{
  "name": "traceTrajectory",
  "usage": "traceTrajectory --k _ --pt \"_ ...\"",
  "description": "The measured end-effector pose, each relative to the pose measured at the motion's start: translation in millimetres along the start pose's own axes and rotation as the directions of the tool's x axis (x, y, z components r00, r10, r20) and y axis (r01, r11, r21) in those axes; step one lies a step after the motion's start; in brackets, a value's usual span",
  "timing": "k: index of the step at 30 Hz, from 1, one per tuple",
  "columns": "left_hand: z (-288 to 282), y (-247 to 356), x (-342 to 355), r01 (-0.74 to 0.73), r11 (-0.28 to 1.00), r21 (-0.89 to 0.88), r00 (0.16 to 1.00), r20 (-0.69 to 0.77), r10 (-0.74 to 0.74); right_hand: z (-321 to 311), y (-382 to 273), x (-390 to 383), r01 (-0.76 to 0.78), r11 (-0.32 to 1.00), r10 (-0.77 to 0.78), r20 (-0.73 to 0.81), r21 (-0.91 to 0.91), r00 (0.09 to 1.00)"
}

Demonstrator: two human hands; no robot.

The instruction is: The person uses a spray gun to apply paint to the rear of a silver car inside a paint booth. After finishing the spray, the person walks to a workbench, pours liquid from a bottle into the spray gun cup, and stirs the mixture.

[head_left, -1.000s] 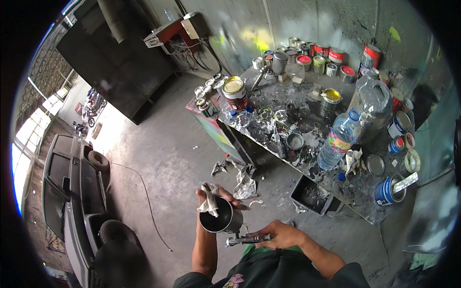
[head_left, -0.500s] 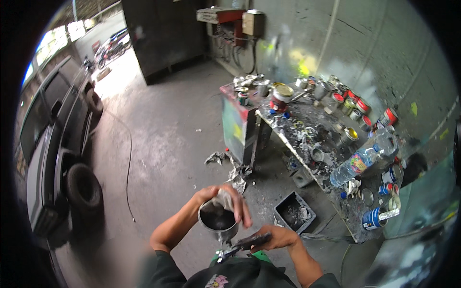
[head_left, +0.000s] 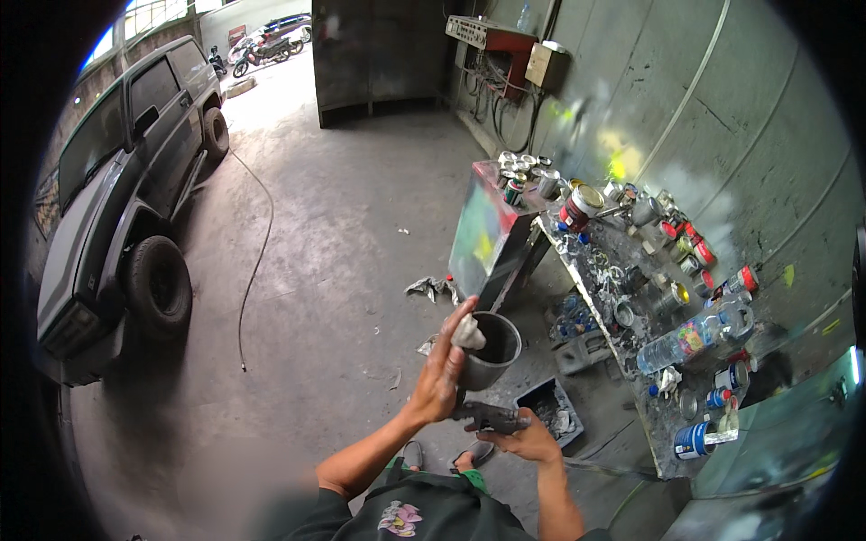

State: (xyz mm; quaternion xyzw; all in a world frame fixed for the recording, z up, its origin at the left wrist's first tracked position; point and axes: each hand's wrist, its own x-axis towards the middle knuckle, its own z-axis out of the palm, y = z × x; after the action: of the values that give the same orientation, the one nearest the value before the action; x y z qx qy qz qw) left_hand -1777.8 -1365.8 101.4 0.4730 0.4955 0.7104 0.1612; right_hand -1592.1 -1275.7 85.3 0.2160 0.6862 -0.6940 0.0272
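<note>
In front of my body I hold a spray gun (head_left: 490, 417) with a grey cup (head_left: 484, 373) on top, its mouth open and facing up toward me. My right hand (head_left: 534, 442) is closed around the gun's dark body, below and to the right of the cup. Against the cup's left rim is my left hand (head_left: 437, 386), fingers pointing up. A wadded whitish rag (head_left: 468, 332) is pinched in it, partly inside the cup's mouth. The fingers' far side and the cup's bottom are hidden.
A paint-stained table (head_left: 642, 317) on the right bears several paint cans and a large clear plastic bottle (head_left: 693, 341). A black tray (head_left: 552, 408) lies on the floor beside it. To the left stands a grey vehicle (head_left: 135, 194); a thin hose (head_left: 257, 270) runs across the floor.
The view has shifted, and the gun and cup now appear further right and higher. My left hand has gone from over the cup's far rim to its left side, rag still held.
</note>
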Motion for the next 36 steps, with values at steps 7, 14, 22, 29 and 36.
traceTrajectory --k 7,14,22,29,36 --pt "13 -11 -17 0.115 0.993 -0.004 0.990 -0.077 -0.115 20 28 13 0.052 0.980 -0.103 -0.262 -0.192 0.959" --pt "-5 -71 7 0.502 0.719 -0.481 0.821 0.002 -0.572 21 25 15 -0.010 0.979 -0.024 -0.164 -0.206 0.986" --pt "-5 -57 22 0.748 0.119 -0.653 0.610 0.606 -0.510 -16 16 3 0.081 0.997 -0.080 0.154 -0.002 0.985" --pt "22 -68 18 0.673 0.389 -0.629 0.736 0.517 -0.437 -51 26 6 0.191 0.933 -0.221 0.068 0.305 0.973" --pt "10 -55 18 0.580 0.768 -0.273 0.785 0.438 -0.438 -53 16 13 0.136 0.989 -0.133 -0.047 0.061 0.990"
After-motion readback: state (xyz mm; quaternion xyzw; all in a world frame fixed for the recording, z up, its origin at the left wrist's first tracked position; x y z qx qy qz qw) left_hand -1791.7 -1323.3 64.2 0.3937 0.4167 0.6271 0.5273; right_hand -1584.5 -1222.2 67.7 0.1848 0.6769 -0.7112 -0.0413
